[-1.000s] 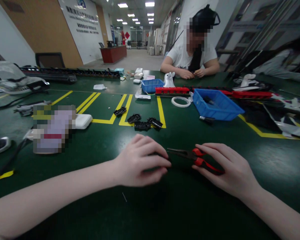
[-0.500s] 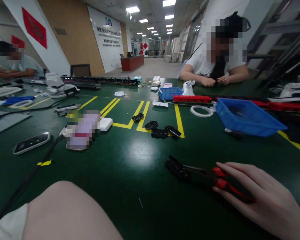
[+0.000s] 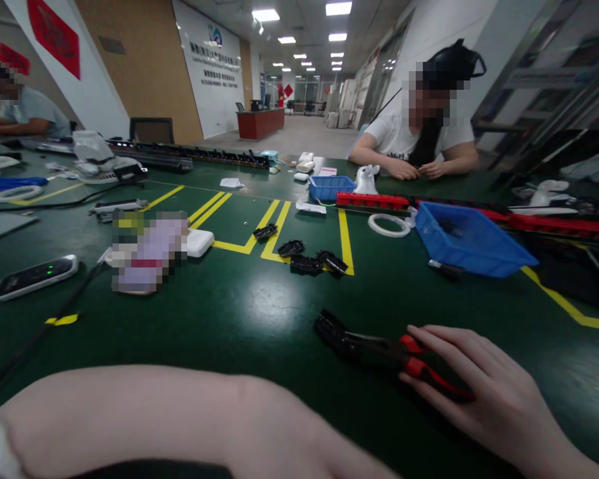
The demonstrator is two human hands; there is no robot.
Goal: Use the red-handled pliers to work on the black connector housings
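My right hand (image 3: 484, 392) is closed round the red-handled pliers (image 3: 413, 356), thumb on the near side and fingers on the far side. The plier jaws reach left to a small black plastic part (image 3: 332, 329) and overlap its right end; whether they pinch it I cannot tell. Across the bottom stretches my left forearm, and my left hand (image 3: 299, 442) lies low in the picture, its fingers cut off by the lower edge. Beyond the pliers, several similar black parts (image 3: 305, 264) lie in a loose group on the green tabletop (image 3: 219, 326).
A blue bin (image 3: 484, 256) stands at the right, a white ring (image 3: 389, 225) beside it. A smaller blue basket (image 3: 332, 188) and red rails (image 3: 374, 200) lie behind. On the left are a phone (image 3: 152, 256), a black-and-white device (image 3: 34, 276) and a cable. Opposite sits a person (image 3: 419, 143).
My left forearm has swung rightward across the bottom, bringing the hand into view. The camera has turned slightly right, so the table things appear further left. My right hand keeps hold of the pliers.
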